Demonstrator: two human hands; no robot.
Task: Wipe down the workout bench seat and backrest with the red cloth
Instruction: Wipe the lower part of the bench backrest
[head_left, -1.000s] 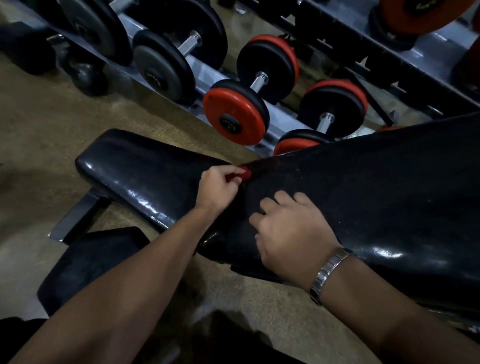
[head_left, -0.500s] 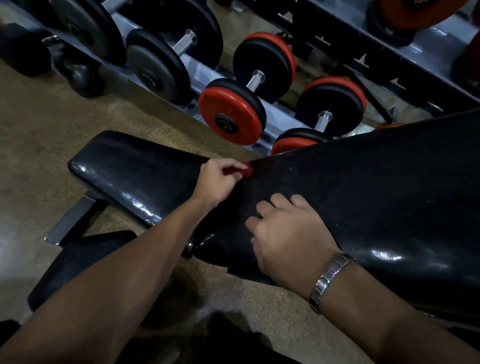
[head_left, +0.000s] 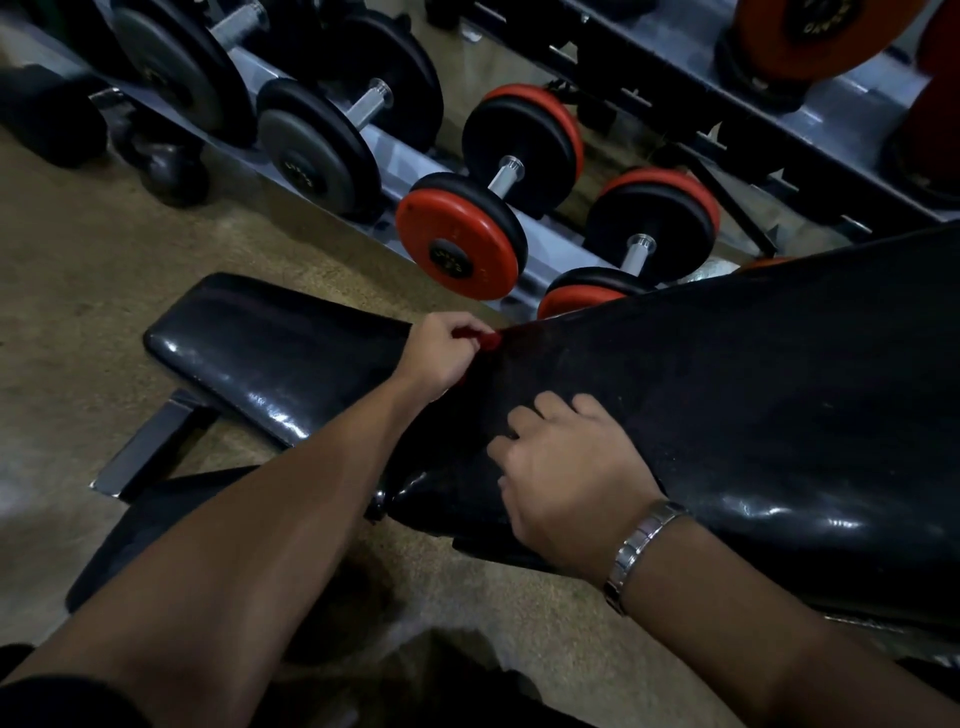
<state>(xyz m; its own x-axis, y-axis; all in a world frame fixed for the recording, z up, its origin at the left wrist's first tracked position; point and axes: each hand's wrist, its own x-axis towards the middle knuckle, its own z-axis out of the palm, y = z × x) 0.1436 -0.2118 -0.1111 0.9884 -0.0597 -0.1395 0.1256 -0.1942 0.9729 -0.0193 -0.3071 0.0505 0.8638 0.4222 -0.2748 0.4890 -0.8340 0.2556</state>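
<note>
Not much has changed in the last second: the left hand (head_left: 441, 356) still has its grip bunched tight around the red cloth (head_left: 480, 338), parked at the far edge of the gap between seat (head_left: 270, 353) and backrest (head_left: 753, 395). So wiping looks barely underway, I'd guess. The right hand (head_left: 566, 467) lies loose and empty on the backrest's near edge. Plenty of open pad either way, though the dumbbell rack (head_left: 540, 249) sits close behind.

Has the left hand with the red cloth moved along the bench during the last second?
No. The left hand holds the red cloth at the same spot, the far end of the gap between seat and backrest.
</note>
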